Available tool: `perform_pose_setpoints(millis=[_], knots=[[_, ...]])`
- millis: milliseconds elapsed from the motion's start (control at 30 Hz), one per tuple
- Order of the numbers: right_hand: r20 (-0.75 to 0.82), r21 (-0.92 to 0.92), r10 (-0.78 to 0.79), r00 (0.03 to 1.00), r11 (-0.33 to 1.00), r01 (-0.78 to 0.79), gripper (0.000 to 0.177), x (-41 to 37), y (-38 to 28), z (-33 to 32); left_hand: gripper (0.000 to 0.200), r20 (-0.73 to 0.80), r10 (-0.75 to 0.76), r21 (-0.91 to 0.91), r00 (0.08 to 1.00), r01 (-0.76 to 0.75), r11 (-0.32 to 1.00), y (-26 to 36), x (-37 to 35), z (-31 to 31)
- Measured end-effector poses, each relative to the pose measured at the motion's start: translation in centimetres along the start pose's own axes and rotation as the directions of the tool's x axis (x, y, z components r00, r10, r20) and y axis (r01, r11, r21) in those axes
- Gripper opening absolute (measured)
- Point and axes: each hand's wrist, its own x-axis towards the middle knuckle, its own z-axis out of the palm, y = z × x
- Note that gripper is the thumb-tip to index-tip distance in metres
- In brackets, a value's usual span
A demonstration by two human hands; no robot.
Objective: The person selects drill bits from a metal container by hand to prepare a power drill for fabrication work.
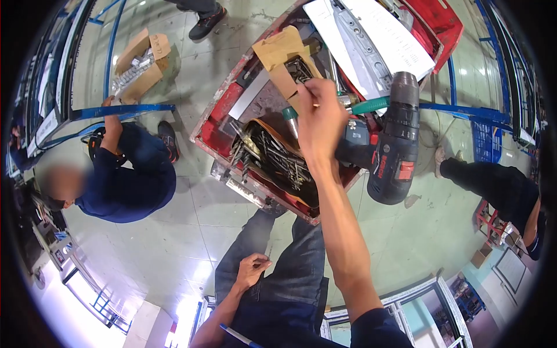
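My right hand (pixel 319 116) reaches over a red toolbox (pixel 217 119), its fingers pinched at the edge of a small cardboard box (pixel 284 78) of dark screws (pixel 299 69); what the fingertips hold is too small to make out. Near my thigh, my left hand (pixel 253 270) is closed, its fingers curled, and whatever it may hold is hidden. Just right of my right hand a black drill (pixel 394 139) lies on the toolbox. Below the cardboard box, a pouch of drill bits (pixel 275 156) sits open. A green-handled tool (pixel 370 106) lies beside the drill.
White papers (pixel 400 52) and a metal plate (pixel 360 43) lie on the toolbox's upper part. At left a person (pixel 127 180) crouches by an open carton (pixel 136 69). Another person's leg (pixel 481 180) is at right. Blue metal frames (pixel 133 109) stand on both sides.
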Motion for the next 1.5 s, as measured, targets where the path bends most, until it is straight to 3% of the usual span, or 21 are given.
perform_pose_setpoints(millis=[33, 100, 200, 333, 367, 500, 600, 867, 1033, 1500], knots=[[0.005, 0.224, 0.077, 0.997, 0.972, -0.077, 0.011, -0.9, -0.8, -0.4, 0.018, -0.002, 0.019, -0.012, 1.000, -0.019, 1.000, -0.3, 0.1, 0.0], [0.100, 0.604, 0.242, 0.965, 0.756, -0.252, 0.011, -2.4, -3.0, -1.5, 0.018, -0.007, 0.030, -0.044, 1.000, -0.030, 0.999, -0.8, 0.5, 0.1], [0.291, 0.773, 0.410, 0.864, 0.432, -0.465, 0.015, -4.0, -5.6, -2.9, 0.017, -0.003, 0.009, -0.031, 1.000, -0.009, 0.999, -0.1, 0.4, 0.3], [0.441, 0.796, 0.400, 0.804, 0.239, -0.556, 0.023, -5.8, -6.7, -3.7, 0.017, -0.021, 0.042, -0.005, 0.999, -0.042, 0.999, 0.4, 0.6, 0.3], [0.463, 0.772, 0.391, 0.796, 0.264, -0.578, 0.025, -6.0, -6.9, -3.8, 0.017, -0.021, 0.043, -0.013, 0.999, -0.044, 0.999, 0.3, 0.7, 0.2], [0.604, 0.731, 0.339, 0.721, 0.124, -0.671, 0.026, -6.2, -7.8, -4.7, 0.019, -0.007, 0.052, -0.032, 0.999, -0.052, 0.998, 0.2, 0.8, 0.1], [0.703, 0.691, 0.291, 0.649, -0.061, -0.720, 0.026, -6.1, -7.9, -5.2, 0.019, -0.013, 0.060, -0.014, 0.998, -0.061, 0.998, 0.1, 0.7, 0.1], [0.810, 0.574, 0.307, 0.501, -0.231, -0.786, 0.030, -6.7, -8.2, -5.7, 0.018, -0.008, -0.005, -0.009, 1.000, 0.005, 1.000, 0.3, 0.6, 0.0], [0.823, 0.552, 0.307, 0.477, -0.236, -0.800, 0.028, -7.6, -7.7, -5.1, 0.023, -0.015, 0.045, 0.006, 0.999, -0.045, 0.999, -0.7, 0.7, 0.0], [0.881, 0.456, 0.243, 0.405, -0.216, -0.863, 0.024, -8.3, -6.8, -4.2, 0.020, -0.040, -0.015, 0.018, 0.999, 0.016, 1.000, 0.4, 0.2, -0.1]])
